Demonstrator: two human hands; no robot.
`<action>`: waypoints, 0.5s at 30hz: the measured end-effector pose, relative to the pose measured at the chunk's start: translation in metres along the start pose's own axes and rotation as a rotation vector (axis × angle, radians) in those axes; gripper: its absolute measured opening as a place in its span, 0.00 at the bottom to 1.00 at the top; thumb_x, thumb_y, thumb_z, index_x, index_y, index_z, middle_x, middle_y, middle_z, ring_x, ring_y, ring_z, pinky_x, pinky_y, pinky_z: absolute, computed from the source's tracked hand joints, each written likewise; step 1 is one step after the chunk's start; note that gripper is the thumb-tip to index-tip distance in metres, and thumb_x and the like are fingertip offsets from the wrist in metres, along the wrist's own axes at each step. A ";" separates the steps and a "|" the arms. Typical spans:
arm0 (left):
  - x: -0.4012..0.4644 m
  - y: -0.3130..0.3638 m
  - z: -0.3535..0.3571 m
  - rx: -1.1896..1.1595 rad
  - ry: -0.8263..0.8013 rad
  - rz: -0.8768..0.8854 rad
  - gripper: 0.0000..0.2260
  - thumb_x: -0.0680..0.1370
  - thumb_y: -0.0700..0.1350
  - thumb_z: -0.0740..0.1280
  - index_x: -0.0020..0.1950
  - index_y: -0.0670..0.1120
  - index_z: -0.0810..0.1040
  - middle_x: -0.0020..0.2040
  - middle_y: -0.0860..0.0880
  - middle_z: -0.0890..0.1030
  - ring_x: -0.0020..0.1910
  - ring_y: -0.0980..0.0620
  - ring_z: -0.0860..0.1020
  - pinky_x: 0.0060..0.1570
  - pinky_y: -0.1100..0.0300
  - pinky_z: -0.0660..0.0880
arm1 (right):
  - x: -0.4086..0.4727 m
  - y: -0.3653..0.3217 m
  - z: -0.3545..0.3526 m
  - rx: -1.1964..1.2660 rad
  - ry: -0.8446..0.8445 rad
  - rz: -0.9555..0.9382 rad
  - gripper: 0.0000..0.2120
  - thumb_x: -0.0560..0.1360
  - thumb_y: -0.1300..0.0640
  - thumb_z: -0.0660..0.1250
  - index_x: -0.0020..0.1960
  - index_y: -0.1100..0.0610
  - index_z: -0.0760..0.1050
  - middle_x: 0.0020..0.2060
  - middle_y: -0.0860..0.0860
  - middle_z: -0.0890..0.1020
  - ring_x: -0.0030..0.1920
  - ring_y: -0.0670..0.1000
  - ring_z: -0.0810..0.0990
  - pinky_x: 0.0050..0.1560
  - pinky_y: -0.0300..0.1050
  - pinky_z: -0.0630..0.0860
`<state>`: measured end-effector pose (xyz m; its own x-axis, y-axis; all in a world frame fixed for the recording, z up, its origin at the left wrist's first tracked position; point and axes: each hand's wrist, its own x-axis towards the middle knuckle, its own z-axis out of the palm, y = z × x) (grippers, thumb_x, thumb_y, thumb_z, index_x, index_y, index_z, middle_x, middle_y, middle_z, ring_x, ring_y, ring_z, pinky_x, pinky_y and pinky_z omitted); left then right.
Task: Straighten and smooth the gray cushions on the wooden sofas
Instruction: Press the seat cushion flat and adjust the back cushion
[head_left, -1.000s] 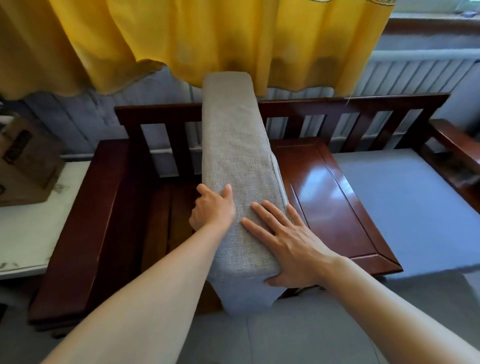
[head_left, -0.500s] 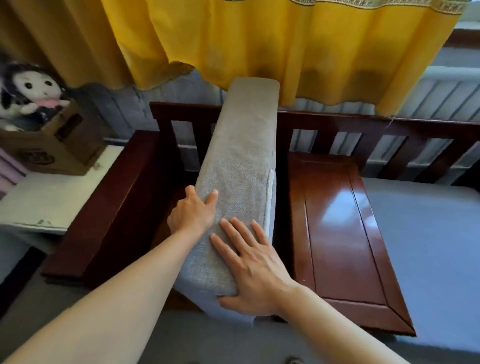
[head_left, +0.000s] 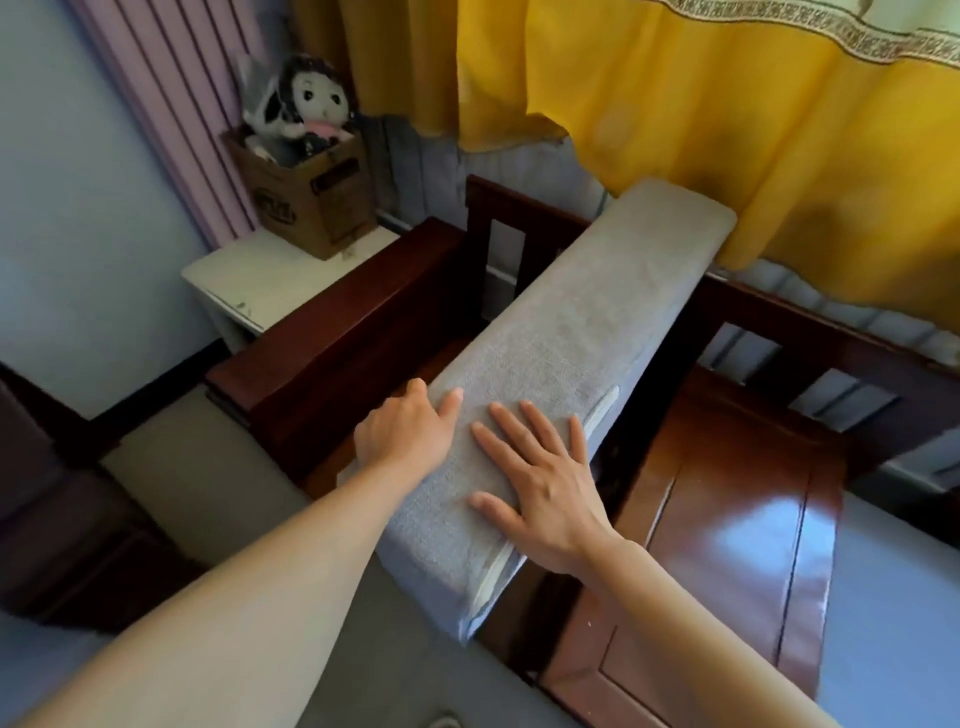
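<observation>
The gray cushion (head_left: 566, 353) stands on its long edge across the seat of the wooden sofa (head_left: 332, 343), its far end leaning at the slatted backrest, its near end overhanging the front of the seat.

Hand state:
- Left hand (head_left: 402, 439): fingers wrap over the cushion's left upper edge, thumb on top; it grips the fabric side.
- Right hand (head_left: 540, 483): flat, fingers straight and spread, palm pressing the upward-facing edge. It holds nothing.

Risks, as judged from this position:
- The cushion balances on a narrow edge. Uneven pressure from the flat right hand may tip it rightward onto the glossy wooden panel (head_left: 727, 519).
- Release of the left grip may let it fall left into the open seat frame, at an angle.
- The overhanging near end may slide toward the floor (head_left: 218, 499) if pushed forward.
- The far end sits just beside the yellow curtain (head_left: 675, 104); lifting may snag it.

Containers:
- A cardboard box (head_left: 311, 197) stands on the white surface (head_left: 270, 275) left of the sofa. It holds a plush doll (head_left: 311, 104), upright above the rim. Other contents cannot be identified.
</observation>
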<state>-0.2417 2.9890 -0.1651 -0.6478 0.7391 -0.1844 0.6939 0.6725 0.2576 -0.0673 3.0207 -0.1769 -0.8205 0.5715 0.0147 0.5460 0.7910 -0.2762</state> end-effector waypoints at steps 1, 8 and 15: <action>0.003 -0.002 0.000 0.011 0.010 0.002 0.28 0.79 0.65 0.47 0.66 0.46 0.68 0.58 0.41 0.78 0.58 0.39 0.76 0.50 0.50 0.69 | 0.003 0.000 0.000 0.008 0.003 0.011 0.37 0.72 0.27 0.39 0.77 0.41 0.49 0.77 0.43 0.49 0.77 0.50 0.39 0.71 0.60 0.29; 0.010 -0.012 0.002 0.053 0.060 -0.018 0.28 0.79 0.65 0.46 0.63 0.45 0.70 0.56 0.40 0.79 0.56 0.37 0.77 0.47 0.50 0.69 | 0.034 0.016 -0.008 -0.100 -0.051 -0.071 0.36 0.73 0.29 0.40 0.78 0.41 0.47 0.78 0.44 0.48 0.77 0.51 0.41 0.73 0.61 0.34; -0.002 0.008 0.008 0.065 0.111 -0.124 0.27 0.80 0.64 0.47 0.61 0.45 0.71 0.55 0.41 0.80 0.56 0.38 0.77 0.45 0.51 0.67 | 0.044 0.065 -0.019 -0.126 -0.064 -0.292 0.39 0.73 0.27 0.34 0.78 0.45 0.48 0.78 0.45 0.49 0.78 0.50 0.45 0.75 0.52 0.38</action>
<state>-0.2323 2.9935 -0.1703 -0.7582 0.6437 -0.1038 0.6229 0.7621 0.1769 -0.0651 3.1014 -0.1754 -0.9524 0.3046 0.0142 0.2992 0.9426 -0.1482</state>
